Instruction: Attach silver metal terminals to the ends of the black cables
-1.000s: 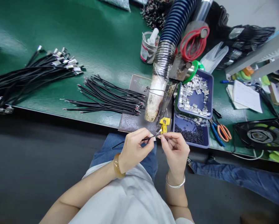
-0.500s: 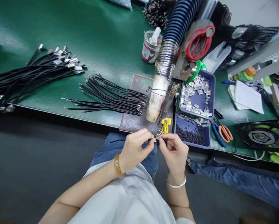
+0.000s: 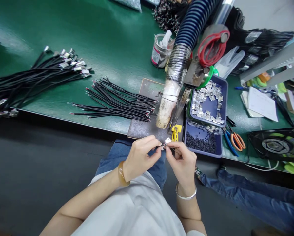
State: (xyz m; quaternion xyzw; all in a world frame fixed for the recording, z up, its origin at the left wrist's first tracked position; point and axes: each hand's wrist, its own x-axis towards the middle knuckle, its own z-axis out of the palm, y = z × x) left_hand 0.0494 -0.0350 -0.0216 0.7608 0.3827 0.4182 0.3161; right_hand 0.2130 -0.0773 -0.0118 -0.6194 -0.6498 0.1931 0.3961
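Observation:
My left hand (image 3: 143, 154) is closed in a pinch around a thin black cable (image 3: 123, 143), which trails back to the left over my lap. Facing it, my right hand (image 3: 182, 160) pinches a small silver metal connector (image 3: 168, 140) at the cable's end. The fingertips nearly meet, and they hide the exact join between cable and connector. Just beyond them, a yellow tool (image 3: 176, 130) sits at the bench edge beneath a metal-tipped holder. A bundle of black cables (image 3: 119, 100) with stripped ends lies on the bench and a dark board (image 3: 139, 129).
A ribbed extraction hose (image 3: 194, 24) hangs down with its nozzle above the board. To the right are a tray of silver connectors (image 3: 208, 101), a tray of small black pieces (image 3: 201, 141), pliers (image 3: 237, 141) and a fan (image 3: 274, 143). Finished-looking cables (image 3: 50, 70) lie left.
The connector between my fingertips has tilted, so its bright flat face shows now. My right hand has shifted slightly left; the whole view has moved slightly.

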